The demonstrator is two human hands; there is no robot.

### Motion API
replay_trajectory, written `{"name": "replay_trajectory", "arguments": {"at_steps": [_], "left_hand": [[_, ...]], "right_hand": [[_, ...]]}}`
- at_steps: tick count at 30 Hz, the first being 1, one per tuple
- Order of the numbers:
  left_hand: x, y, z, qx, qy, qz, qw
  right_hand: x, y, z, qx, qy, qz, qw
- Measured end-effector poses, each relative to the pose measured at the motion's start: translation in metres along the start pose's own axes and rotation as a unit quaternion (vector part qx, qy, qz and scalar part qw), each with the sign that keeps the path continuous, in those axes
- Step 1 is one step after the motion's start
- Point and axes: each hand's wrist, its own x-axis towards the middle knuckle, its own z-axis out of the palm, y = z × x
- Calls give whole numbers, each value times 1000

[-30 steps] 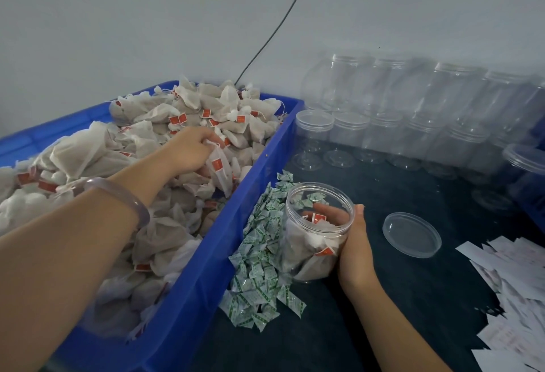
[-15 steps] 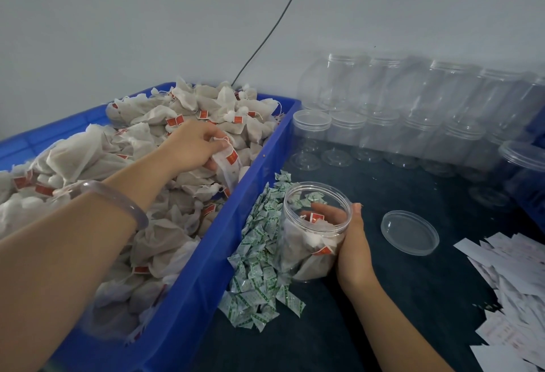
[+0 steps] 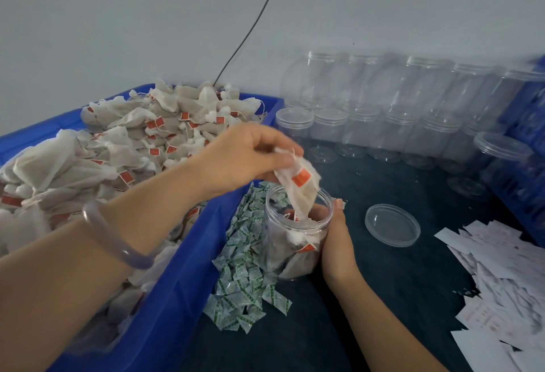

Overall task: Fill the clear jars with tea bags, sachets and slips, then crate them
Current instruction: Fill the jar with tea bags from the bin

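An open clear jar (image 3: 292, 253), partly filled with tea bags, stands on the dark table. My right hand (image 3: 336, 242) grips its right side. My left hand (image 3: 244, 159) pinches a white tea bag with an orange tag (image 3: 299, 187) by its top, and the bag's lower end dips into the jar's mouth. The jar's clear lid (image 3: 392, 225) lies flat to the right. A heap of green-printed sachets (image 3: 246, 256) lies left of the jar. White paper slips (image 3: 501, 289) are spread at the right edge.
A blue crate (image 3: 182, 298) heaped with tea bags (image 3: 118, 147) fills the left side. Rows of empty lidded clear jars (image 3: 383, 124) line the wall behind. Another blue crate (image 3: 528, 165) stands at the far right. A black cable runs up the wall.
My left hand has lifted a tea bag out of the blue crate and carried it right, over the jar's mouth. My right hand stays on the jar.
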Motion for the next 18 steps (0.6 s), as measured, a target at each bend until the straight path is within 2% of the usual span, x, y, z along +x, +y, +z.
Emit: {"name": "replay_trajectory", "arguments": {"at_steps": [2,7,9,13,18], "left_hand": [[0,-7,3,172,-50,-12,984],[3,-1,11,377,-108,52,919],[7,2,21,435,-148,70,885],[23,3,37,529,-259,45,807],[38,12,63,600,-282,46,747]], "right_hand": [[0,0,-1,2,-7,-2,1000],[2,2,-2,-12,-20,-8,1000],[3,2,-2,-14,-27,-17,999],[3,6,-2,-4,-25,-13,1000],[1,3,0,8,3,-22,1000]]}}
